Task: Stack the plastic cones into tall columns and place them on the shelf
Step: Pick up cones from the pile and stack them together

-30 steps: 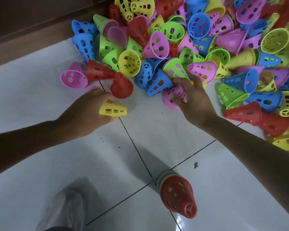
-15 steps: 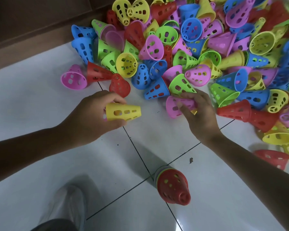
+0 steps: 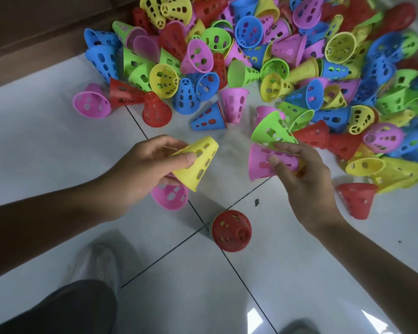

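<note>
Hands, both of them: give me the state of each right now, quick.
Left hand: closed grip on a yellow cone nested with a pink cone.
Right hand: closed grip on a pink cone and a green cone.

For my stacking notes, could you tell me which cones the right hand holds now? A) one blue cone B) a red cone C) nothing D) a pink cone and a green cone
D: the right hand pinches a pink cone and a green cone above it.

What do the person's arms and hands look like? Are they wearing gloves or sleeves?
No gloves and no sleeves show. The left hand and right hand are bare, and both forearms are bare to the picture's edge. No watch, ring or bracelet is visible.
</note>
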`<state>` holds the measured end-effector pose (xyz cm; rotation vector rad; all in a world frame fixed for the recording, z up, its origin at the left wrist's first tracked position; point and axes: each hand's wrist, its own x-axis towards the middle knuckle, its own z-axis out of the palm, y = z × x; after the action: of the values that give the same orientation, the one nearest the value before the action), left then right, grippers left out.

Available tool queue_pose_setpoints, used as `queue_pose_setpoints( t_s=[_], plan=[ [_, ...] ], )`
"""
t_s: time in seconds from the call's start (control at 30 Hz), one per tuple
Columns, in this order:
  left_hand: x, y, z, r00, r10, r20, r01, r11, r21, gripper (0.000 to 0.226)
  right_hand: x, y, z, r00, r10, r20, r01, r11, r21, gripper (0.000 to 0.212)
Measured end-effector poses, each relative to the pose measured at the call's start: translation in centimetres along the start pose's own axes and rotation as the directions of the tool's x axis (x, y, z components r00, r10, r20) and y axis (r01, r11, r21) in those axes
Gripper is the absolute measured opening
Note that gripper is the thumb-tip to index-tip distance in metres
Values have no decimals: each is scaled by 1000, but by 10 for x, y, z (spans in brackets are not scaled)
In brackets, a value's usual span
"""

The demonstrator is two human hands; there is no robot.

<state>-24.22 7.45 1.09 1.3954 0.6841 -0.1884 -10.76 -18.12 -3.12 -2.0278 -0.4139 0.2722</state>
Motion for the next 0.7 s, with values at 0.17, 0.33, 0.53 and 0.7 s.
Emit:
queue_pose_setpoints(
  t_s=[0.17, 0.33, 0.53, 0.7],
  plan=[
    [-22, 9, 20, 999, 41, 16, -35, 966, -255, 35, -39, -19, -22, 1000, 4, -26, -2, 996, 90, 26],
    [-39, 13, 33, 990, 129, 48, -107, 940, -323, 14, -80, -39, -37, 999, -2, -46, 8, 992, 127, 24],
    [-49, 8, 37, 986, 154, -57, -164, 959, -232, 28, -115, -62, -32, 990, -135, 29, 137, 987, -80, 28],
    [-58, -4, 31, 985, 99, -138, -127, 968, -215, 39, -126, -49, -8, 988, -118, 101, 134, 975, -176, 33]
  ],
)
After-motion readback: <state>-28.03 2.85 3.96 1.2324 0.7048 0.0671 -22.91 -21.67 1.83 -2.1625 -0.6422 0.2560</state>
